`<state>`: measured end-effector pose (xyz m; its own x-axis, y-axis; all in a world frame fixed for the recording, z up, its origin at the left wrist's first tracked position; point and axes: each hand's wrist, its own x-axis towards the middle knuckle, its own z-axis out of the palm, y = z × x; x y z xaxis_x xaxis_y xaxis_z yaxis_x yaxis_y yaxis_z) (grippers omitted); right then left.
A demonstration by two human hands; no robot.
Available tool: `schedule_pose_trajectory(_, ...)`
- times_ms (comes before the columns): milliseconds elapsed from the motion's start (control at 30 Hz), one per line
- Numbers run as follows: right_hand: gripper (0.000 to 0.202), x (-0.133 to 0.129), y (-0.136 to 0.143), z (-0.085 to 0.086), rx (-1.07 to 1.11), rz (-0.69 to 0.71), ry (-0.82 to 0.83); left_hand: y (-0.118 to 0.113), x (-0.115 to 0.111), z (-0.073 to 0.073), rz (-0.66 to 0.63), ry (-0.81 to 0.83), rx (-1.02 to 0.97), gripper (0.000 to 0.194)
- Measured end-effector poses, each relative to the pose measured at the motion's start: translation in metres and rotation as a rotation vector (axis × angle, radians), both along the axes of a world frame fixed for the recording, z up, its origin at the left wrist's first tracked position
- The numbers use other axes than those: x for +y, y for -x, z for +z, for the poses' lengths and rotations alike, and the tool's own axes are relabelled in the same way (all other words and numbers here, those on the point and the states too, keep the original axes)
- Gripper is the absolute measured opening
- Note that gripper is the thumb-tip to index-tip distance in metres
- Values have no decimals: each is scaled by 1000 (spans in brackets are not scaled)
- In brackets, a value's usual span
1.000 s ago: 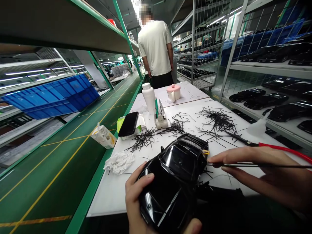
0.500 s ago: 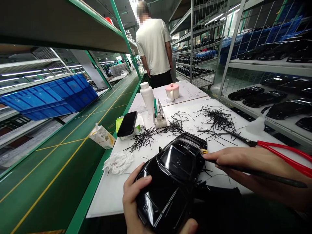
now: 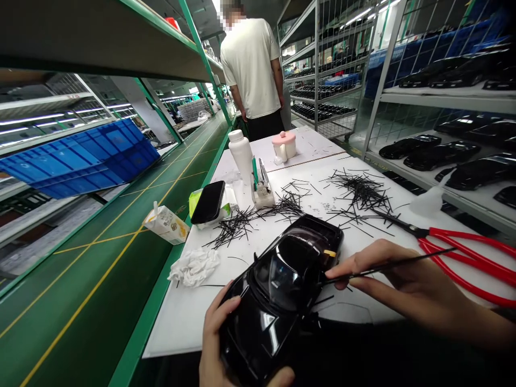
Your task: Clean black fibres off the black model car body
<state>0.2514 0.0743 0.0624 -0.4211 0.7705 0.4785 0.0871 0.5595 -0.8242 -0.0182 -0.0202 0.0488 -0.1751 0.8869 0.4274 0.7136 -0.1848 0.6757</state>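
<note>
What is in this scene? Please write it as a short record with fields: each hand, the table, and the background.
left hand: left hand grips the front of the black toy car, lifted at the near table edge
right hand: right hand pinches a thin black rod, tip at the car's side
table: white table with scattered black strips, red-handled scissors, phone, white bottle, crumpled cloth
background: a person in a pale shirt stands facing away; shelves hold black car bodies
</note>
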Motion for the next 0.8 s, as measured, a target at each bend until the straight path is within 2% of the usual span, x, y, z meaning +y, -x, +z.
schedule_pose_trajectory(167,27,-7,2,-8,92,-17,79,8,15,-8,-122,154,197,80)
schedule_pose_trajectory(267,21,-12,-2,-10,150,-79,116,6,30,-4,-185,210,295,91)
schedule_pose_trajectory(433,22,-19,-7,-11,195,-159,113,6,48,7,-304,304,329,96)
schedule_pose_trajectory(500,21,-20,-4,-11,208,-172,76,4,55,16,-352,301,321,85)
schedule_pose_trajectory(633,24,-19,3,-7,247,-141,13,-12,77,43,-494,173,308,43)
schedule_pose_trajectory(700,25,-20,5,-7,242,-137,5,-27,92,55,-627,140,333,37)
schedule_pose_trajectory(800,26,-23,4,-10,223,-157,1,-48,114,69,-842,123,408,39)
